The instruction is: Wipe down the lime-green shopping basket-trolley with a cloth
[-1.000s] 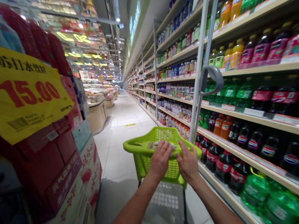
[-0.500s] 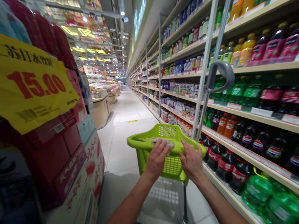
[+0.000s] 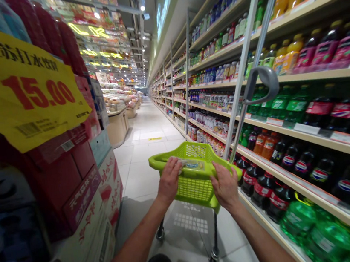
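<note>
Head view, and here's the basket trolley point(image 3: 198, 186): lime-green plastic with mesh walls, riding on small black wheels in the aisle, close beside the drinks shelves point(image 3: 304, 131). The left hand point(image 3: 169, 179) curls its fingers over the near rim. The right hand point(image 3: 224, 184) grips the right corner. A small packet point(image 3: 192, 164) lies on the rim between them.

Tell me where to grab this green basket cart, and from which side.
Grip the green basket cart by its rounded rear rim, coming from behind with palms down, as the left hand and right hand do: that lip is wide enough for both and faces you. The grey loop handle on the tilted pole probably suits pulling.
</note>
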Demonstrator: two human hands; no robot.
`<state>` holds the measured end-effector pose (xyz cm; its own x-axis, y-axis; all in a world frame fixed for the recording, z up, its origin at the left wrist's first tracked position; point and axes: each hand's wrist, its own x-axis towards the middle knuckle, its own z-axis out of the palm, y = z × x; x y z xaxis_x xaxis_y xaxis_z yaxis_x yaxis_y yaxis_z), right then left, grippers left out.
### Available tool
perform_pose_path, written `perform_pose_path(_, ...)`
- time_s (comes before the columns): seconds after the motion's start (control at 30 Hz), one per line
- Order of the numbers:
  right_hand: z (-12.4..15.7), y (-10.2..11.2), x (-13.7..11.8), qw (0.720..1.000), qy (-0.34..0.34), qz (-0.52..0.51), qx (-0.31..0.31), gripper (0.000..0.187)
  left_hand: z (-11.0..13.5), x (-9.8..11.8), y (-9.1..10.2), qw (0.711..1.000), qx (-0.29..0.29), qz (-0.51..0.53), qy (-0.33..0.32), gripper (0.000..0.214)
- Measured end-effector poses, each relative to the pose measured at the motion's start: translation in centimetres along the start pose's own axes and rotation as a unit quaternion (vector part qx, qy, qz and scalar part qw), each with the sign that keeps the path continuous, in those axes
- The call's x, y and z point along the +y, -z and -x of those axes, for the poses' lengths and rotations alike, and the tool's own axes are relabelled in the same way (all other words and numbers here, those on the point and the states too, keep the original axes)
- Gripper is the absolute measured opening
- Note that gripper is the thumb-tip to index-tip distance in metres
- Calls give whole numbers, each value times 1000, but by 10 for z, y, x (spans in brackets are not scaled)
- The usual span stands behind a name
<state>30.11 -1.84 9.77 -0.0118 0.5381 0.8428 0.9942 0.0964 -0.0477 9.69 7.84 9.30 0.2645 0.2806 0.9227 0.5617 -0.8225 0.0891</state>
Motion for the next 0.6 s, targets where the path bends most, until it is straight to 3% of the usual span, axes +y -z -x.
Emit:
perform_pose_path(0.07,1,1,2,1000,7,0,-4,44,-1,-7,4,1000,-1,-1,-11,34)
perform_pose_path(0.17,2,1,2,1000,10,-4,-6,44,-2,-35,15,995,51,-42,72,32)
perform_pose_path(0.23,1,0,0,1000,2,-6,-1,43,-2,-41,18,990,74,-53,108,31)
perform_pose_path(0.3,0,-1,-3,1000,-7,-3,9,42,0,-24,12,995,63,-31,73,32)
perform_pose_path(0.47,0,1,0,1000,8,-6,7,40,5,50,-14,992,-1,62,-106,34)
perform_pose_path(0.53,2,3,3,1000,18,-12,1,40,4,54,-15,989,-15,68,-129,32)
perform_pose_path(0.6,3,3,4,1000,22,-16,-2,39,2,41,-10,995,0,55,-89,32)
